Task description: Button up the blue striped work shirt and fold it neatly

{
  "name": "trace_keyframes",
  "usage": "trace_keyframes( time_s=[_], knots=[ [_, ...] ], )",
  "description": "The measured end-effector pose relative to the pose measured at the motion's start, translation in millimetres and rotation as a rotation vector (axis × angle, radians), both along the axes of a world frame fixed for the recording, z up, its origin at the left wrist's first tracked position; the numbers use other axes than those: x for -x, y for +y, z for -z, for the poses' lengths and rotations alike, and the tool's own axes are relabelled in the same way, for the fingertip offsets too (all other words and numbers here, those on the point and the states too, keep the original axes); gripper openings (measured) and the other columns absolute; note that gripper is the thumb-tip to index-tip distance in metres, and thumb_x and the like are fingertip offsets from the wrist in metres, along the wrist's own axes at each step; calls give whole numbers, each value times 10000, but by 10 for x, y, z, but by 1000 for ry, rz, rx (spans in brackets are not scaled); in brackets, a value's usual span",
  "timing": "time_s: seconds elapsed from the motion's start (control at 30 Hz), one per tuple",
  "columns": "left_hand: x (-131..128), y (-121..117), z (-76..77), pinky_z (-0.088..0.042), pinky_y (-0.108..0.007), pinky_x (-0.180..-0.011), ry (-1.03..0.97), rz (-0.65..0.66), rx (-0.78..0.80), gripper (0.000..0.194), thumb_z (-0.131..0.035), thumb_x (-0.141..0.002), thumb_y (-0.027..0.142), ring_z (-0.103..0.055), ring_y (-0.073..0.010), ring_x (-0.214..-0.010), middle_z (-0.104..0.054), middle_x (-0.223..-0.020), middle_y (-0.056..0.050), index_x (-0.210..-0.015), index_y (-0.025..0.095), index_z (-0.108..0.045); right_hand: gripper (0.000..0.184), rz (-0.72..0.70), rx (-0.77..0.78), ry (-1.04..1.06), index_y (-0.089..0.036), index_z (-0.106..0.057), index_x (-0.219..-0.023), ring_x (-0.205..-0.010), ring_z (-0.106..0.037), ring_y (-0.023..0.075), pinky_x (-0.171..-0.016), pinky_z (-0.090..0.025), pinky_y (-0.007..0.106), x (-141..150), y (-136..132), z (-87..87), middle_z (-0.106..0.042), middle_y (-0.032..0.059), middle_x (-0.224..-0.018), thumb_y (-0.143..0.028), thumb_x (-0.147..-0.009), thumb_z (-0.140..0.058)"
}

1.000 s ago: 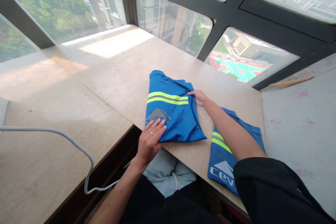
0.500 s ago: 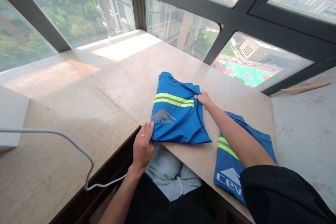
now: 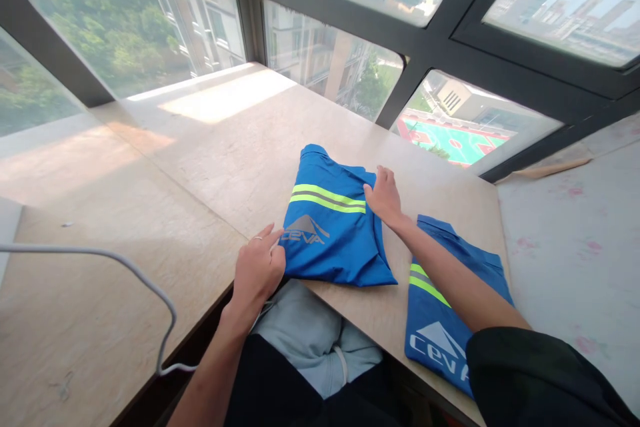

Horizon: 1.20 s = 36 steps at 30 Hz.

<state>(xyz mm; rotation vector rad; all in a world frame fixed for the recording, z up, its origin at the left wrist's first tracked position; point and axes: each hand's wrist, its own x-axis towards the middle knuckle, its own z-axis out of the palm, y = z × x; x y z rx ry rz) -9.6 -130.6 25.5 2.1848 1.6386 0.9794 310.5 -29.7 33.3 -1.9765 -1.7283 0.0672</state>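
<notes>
A folded blue garment [image 3: 333,227] with yellow-green reflective stripes and a grey CEVA logo lies on the wooden tabletop [image 3: 225,140]. My left hand [image 3: 257,267] pinches its near left corner at the table's edge, fingers closed on the cloth. My right hand [image 3: 384,197] rests on the garment's right edge, fingers together and curled onto the fabric. A second folded blue garment [image 3: 443,320] of the same kind lies to the right, partly under my right forearm.
A white cable [image 3: 130,273] runs across the lower wooden surface at the left. Light grey cloth [image 3: 310,337] lies in my lap below the table edge. Large windows with dark frames [image 3: 425,33] line the far side. A pale speckled surface [image 3: 575,233] adjoins on the right.
My left hand slid off the garment's top to its near left corner and closed on it. My right hand moved from the edge onto the cloth.
</notes>
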Motion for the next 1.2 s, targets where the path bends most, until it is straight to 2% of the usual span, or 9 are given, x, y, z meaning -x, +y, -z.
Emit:
trace_keyframes(
  time_s=[0.1, 0.17, 0.27, 0.37, 0.5, 0.63, 0.8, 0.9, 1.2],
  knots=[
    [-428, 457, -252, -496, -501, -990, 68, -4, 30, 435, -449, -883, 247, -577, -323, -1209, -596, -1327, -160, -1260, 134, -634, 608, -251, -45, -89, -21, -357, -1439, -1418, -274, 327, -1159, -256, 467, 396, -9, -62, -336, 248, -1487, -319, -920, -464],
    [-747, 827, -326, -427, -552, -1033, 188, 33, 59, 551, -453, -906, 312, -431, -368, -1346, -399, -1493, -218, -1407, 84, -488, 609, -377, -41, -110, -39, -326, -1472, -1446, -230, 304, -1177, -222, 457, 616, 81, -29, -277, 219, -1541, -313, -938, -432],
    [-1067, 1346, -238, -237, -572, -1147, 366, 180, 81, 573, -374, -934, 251, -168, -330, -1479, -220, -1586, -175, -1481, 77, -369, 587, -398, -29, -110, -68, -281, -1508, -1476, -163, 286, -1186, -176, 483, 747, 310, 152, -217, 182, -1584, -237, -951, -361],
    [-1141, 1653, 4, -147, -551, -1180, 475, 273, 119, 579, -341, -950, 290, -151, -288, -1488, -225, -1588, -151, -1487, 75, -358, 603, -282, 27, -101, -17, -302, -1492, -1466, -186, 328, -1173, -181, 515, 666, 503, 424, -251, 224, -1564, -269, -950, -386],
    [-1093, 1721, 290, -109, -526, -1190, 455, 243, 66, 606, -315, -965, 384, -185, -272, -1481, -231, -1587, -143, -1496, 95, -354, 640, -269, 86, -123, 33, -353, -1457, -1443, -247, 348, -1170, -203, 494, 510, 572, 682, -302, 256, -1532, -381, -969, -380],
    [-1073, 1702, 387, -118, -504, -1189, 396, 220, 14, 619, -342, -953, 411, -193, -269, -1480, -235, -1587, -140, -1497, 116, -358, 634, -280, 65, -119, -27, -362, -1473, -1456, -226, 327, -1177, -184, 505, 486, 522, 672, -306, 223, -1542, -422, -977, -367],
    [-992, 1715, 349, -134, -521, -1176, 361, 97, -11, 788, -392, -922, 507, -122, -318, -1490, -144, -1596, -203, -1527, 30, -225, 654, -145, -46, -137, -35, -300, -1504, -1493, -73, 323, -1187, -82, 554, 477, 378, 518, -164, 206, -1594, -430, -985, -346],
    [-944, 1735, 267, -213, -538, -1137, 419, 91, 78, 758, -323, -942, 541, -195, -337, -1469, -229, -1574, -211, -1516, 48, -270, 658, -107, -43, -129, -50, -270, -1521, -1492, -92, 322, -1184, -61, 566, 374, 317, 520, -175, 201, -1593, -440, -993, -326],
    [-994, 1815, 221, -250, -576, -1096, 488, 92, 121, 752, -293, -948, 554, -220, -367, -1452, -276, -1545, -249, -1478, 22, -335, 724, -229, 149, -133, -89, -280, -1526, -1484, -154, 307, -1194, -115, 505, 3, 341, 686, -207, 181, -1589, -556, -976, -342]
  ],
)
